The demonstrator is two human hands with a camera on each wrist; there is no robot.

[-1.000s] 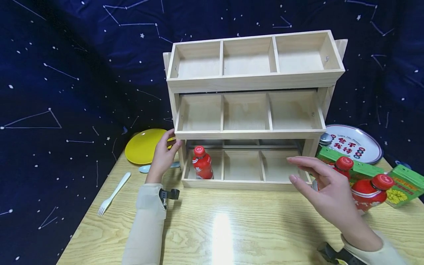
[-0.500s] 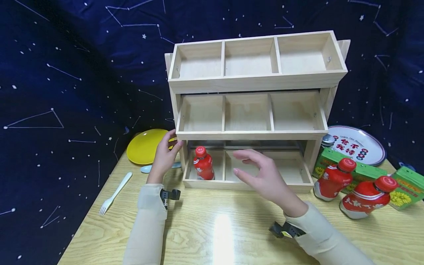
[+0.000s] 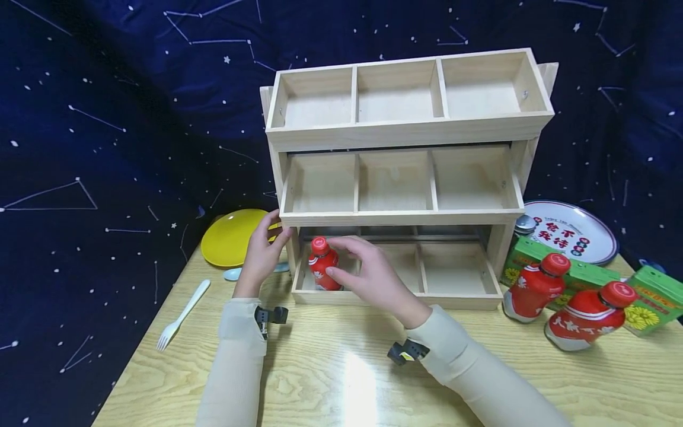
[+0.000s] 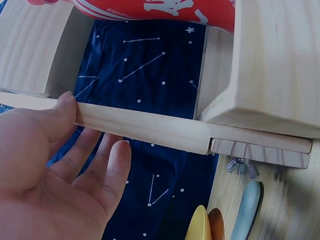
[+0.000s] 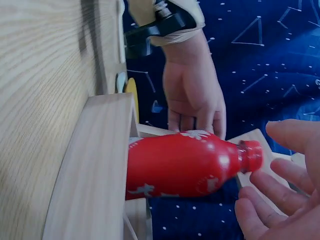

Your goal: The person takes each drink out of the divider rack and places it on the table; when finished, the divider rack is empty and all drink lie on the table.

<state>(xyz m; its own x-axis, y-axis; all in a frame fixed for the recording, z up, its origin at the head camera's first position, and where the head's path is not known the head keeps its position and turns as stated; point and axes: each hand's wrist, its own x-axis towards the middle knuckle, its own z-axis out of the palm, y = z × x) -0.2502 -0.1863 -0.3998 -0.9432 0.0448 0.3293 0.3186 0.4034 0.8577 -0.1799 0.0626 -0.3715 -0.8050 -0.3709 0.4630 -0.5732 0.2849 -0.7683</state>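
Note:
A three-tier wooden shelf [image 3: 400, 220] stands on the table, each tier split into three compartments. Upright in the bottom tier's left compartment is a red bottle [image 3: 322, 270] with a red cap. My left hand [image 3: 261, 255] grips the shelf's left side post [image 4: 145, 126], thumb on one side and fingers on the other. Beside the bottle's right side, my right hand [image 3: 373, 274] spreads thumb and fingers around its upper part. In the right wrist view, a gap shows between these fingers [image 5: 272, 187] and the bottle's cap [image 5: 251, 156].
Two more red bottles [image 3: 536, 287] stand right of the shelf, before green boxes [image 3: 587, 276]. A white plate [image 3: 571, 228] with red lettering leans behind them. On the left are a yellow plate [image 3: 226, 240], a pale blue spoon [image 3: 233, 274] and a white fork [image 3: 181, 317].
My right hand has swept leftward from near the two right-hand bottles, past the middle compartment, to the bottle in the left compartment. The left hand has stayed on the post.

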